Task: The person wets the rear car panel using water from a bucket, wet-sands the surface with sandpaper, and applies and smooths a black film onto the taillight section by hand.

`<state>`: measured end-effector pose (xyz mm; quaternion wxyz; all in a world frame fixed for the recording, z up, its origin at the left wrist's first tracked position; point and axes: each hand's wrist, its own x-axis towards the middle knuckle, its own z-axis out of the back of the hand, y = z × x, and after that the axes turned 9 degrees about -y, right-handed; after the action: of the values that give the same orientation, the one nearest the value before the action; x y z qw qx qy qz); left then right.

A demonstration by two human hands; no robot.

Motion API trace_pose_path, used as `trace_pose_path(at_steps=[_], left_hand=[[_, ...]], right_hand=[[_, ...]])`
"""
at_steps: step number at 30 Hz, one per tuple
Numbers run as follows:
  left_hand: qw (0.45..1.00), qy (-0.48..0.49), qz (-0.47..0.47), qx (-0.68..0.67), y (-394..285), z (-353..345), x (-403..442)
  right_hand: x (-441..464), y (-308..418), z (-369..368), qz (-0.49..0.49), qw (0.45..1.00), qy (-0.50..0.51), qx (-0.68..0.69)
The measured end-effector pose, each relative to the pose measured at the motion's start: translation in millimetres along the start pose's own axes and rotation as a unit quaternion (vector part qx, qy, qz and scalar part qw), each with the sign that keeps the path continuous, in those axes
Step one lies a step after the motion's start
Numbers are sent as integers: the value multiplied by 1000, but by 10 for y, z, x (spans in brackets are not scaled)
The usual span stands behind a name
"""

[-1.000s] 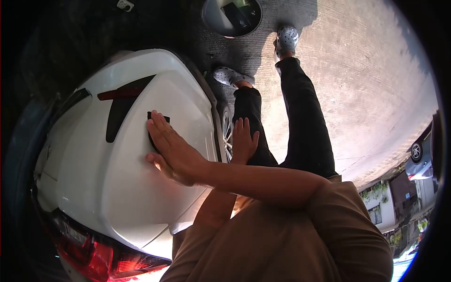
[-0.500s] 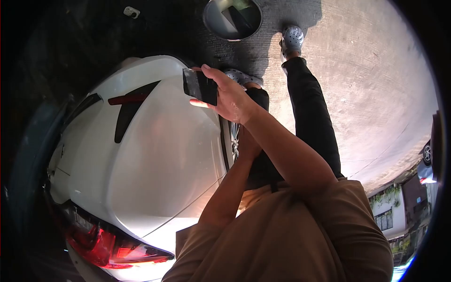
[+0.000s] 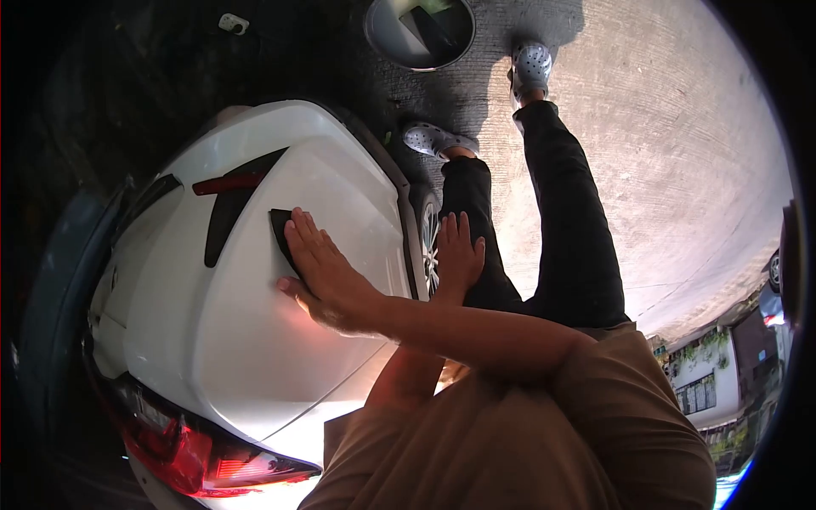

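Observation:
My right hand (image 3: pixel 327 276) reaches across to the left and lies flat on the white car's rear panel (image 3: pixel 255 340). Under its fingers is a thin black sheet, which looks like sandpaper (image 3: pixel 280 228); most of it is hidden by the hand, and one corner sticks out past the fingertips. The thumb is spread toward the tail light. My left hand (image 3: pixel 460 255) is open, fingers extended, with nothing visible in it. It appears over my left leg, beside the car's rear wheel (image 3: pixel 427 242); whether it touches the leg I cannot tell.
A round bucket (image 3: pixel 421 66) stands on the concrete ahead, with something dark inside. A small white object (image 3: pixel 233 24) lies on the shaded ground. The red tail light (image 3: pixel 212 459) is at lower left, a dark tail-light strip (image 3: pixel 229 182) farther up. Both my feet wear grey clogs (image 3: pixel 531 66).
My right hand has come down and left from mid-air onto the car panel, bringing the black sheet with it. My left hand, partly hidden earlier, now shows with its fingers extended.

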<state>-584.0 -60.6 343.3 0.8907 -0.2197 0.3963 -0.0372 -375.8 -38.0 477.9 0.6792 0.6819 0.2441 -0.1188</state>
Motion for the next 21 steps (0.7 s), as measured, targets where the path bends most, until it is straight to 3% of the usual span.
trace_pose_path(at_steps=[5,8,10,15,18,21], left_hand=[[1000,-5,3,25,70,-153,-11],[999,-4,28,41,-10,-110,4],[998,-5,26,57,-44,-91,50],[996,12,49,74,-49,-84,149],[997,7,36,74,-20,-90,227],[998,8,10,64,43,-81,192]], right_hand=[[522,-316,8,-45,997,-48,42],[332,-253,81,-45,994,-12,94],[-72,-214,22,15,999,14,46],[553,-452,54,24,994,-33,101],[288,-909,71,111,992,16,59],[173,-1090,-66,135,989,-13,59]])
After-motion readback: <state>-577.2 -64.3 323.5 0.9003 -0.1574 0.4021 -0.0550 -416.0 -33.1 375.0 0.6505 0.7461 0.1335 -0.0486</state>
